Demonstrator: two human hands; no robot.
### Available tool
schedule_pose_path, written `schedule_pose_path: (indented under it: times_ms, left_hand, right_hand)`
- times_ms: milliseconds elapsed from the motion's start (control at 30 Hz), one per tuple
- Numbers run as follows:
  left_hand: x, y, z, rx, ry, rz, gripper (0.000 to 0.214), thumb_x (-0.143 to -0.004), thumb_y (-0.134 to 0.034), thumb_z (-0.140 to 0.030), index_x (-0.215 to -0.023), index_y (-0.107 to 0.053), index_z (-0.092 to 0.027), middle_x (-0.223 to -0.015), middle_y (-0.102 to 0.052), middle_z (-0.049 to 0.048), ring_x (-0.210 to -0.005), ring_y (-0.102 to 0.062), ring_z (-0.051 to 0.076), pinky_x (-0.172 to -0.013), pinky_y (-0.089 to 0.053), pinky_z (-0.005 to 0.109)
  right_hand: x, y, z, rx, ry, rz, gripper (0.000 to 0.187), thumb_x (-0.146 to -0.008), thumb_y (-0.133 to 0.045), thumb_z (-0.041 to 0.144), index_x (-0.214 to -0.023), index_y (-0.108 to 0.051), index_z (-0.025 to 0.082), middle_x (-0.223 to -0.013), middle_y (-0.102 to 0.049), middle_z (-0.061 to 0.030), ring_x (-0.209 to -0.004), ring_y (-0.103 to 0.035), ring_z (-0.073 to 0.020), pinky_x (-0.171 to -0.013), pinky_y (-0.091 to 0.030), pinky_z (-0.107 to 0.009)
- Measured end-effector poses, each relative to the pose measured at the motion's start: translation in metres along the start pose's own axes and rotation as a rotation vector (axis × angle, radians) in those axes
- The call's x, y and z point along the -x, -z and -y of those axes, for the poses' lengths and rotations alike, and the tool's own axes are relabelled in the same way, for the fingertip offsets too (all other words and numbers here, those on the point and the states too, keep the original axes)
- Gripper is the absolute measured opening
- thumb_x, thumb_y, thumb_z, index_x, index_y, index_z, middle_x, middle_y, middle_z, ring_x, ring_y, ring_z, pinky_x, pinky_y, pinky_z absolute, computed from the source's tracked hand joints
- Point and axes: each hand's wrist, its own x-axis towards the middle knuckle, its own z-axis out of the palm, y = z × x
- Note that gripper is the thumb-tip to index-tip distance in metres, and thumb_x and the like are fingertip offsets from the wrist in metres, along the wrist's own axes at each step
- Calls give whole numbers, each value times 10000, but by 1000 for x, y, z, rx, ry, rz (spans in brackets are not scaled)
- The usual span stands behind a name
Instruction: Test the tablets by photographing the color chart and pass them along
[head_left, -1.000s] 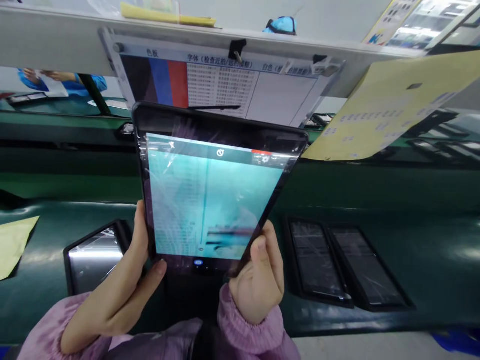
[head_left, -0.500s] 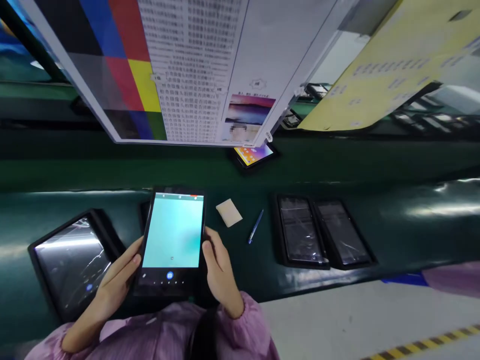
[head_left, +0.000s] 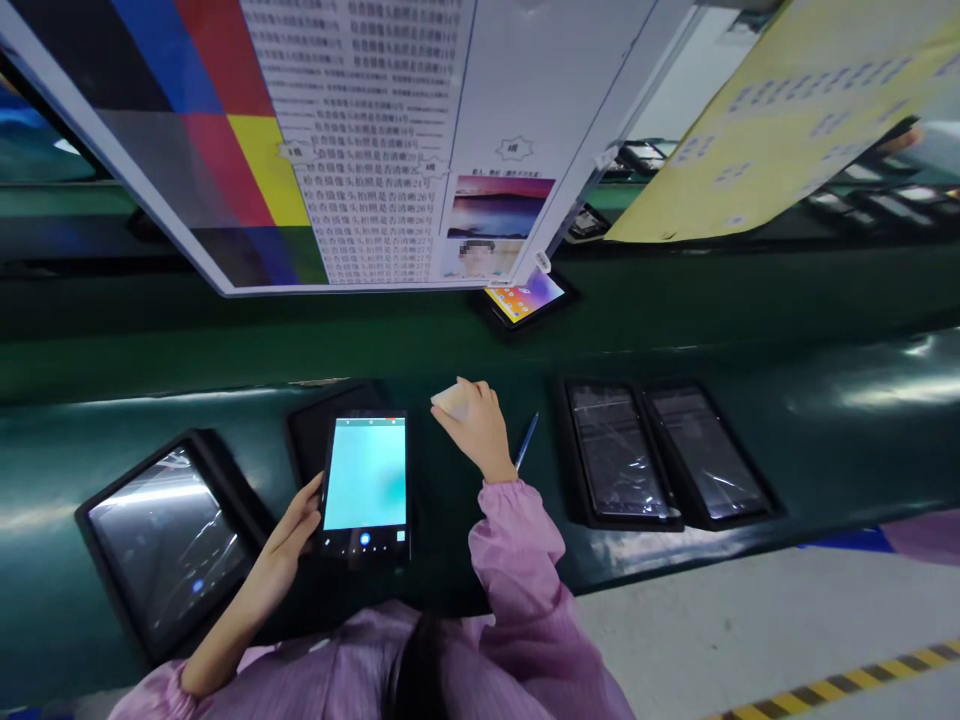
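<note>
Glossy dark-green tabletop (head_left: pixel 847 420) spans the view; white printed chart with colour blocks in a clear plastic sleeve (head_left: pixel 375 200) hangs over its far side. Black glass-fronted tablet with a grey-reflecting screen (head_left: pixel 169 545) lies at left; two black rectangular tablets with dark glass screens (head_left: pixel 619 450) lie side by side at right. Black slim tablet with a lit teal screen (head_left: pixel 367 475) is in front of the person, between these; whether it rests on the tabletop or sits just above, cannot tell. Left hand (head_left: pixel 292 535) grips its left edge, thumb near the front. Right hand (head_left: pixel 476 425) has its fingers closed on a small cream square pad (head_left: pixel 450 402), material unclear; slim blue pen (head_left: pixel 527 440) lies just beside that wrist.

Handling, judged: lit tablet likely stiff, fairly light, slick-faced, breakable; best held by side edges, off the glass. Pad likely soft, very light; pinch anywhere.
</note>
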Motion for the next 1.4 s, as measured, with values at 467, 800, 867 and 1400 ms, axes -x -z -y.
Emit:
schedule_pose_path:
  times_ms: [467, 800, 867, 1400]
  left_hand:
    - [-3, -16, -5, -171, -139, 30, 1117, -807, -824, -550, -1649, -171, -213, -1723, -240, 212, -1589, -230, 445, -1275, -223, 656]
    - [-4, -14, -8, -334, -184, 43, 1213, -776, -845, -510, -1661, -90, -164, -1667, -335, 253, -1573, -286, 431, -1257, -293, 629]
    - [-3, -13, -8, -357, -179, 44, 1231, -777, -846, -515, -1667, -67, -173, -1672, -328, 251, -1574, -284, 430, -1254, -300, 626]
    - [2, -9, -17, -412, -158, 119, 1289, -806, -813, -552, -1677, 50, -152, -1733, -193, 245, -1608, -174, 414, -1278, -265, 589]
  right_hand:
    - [-11, -48, 24, -782, 313, 108, 465, -977, -668, 528, -1356, -560, 281, -1498, -558, -122, -1440, -522, -289, -1212, -465, -486]
    - [-9, -58, 21, -762, 370, 152, 393, -1001, -663, 385, -1372, -560, 307, -1541, -541, -95, -1462, -504, -282, -1232, -434, -508]
    - [-9, -59, 21, -738, 360, 157, 379, -999, -654, 401, -1352, -565, 300, -1542, -543, -92, -1466, -501, -286, -1221, -448, -509]
    - [-8, -59, 27, -701, 343, 172, 322, -1012, -616, 388, -1317, -560, 300, -1536, -542, -83, -1465, -503, -285, -1214, -462, -507]
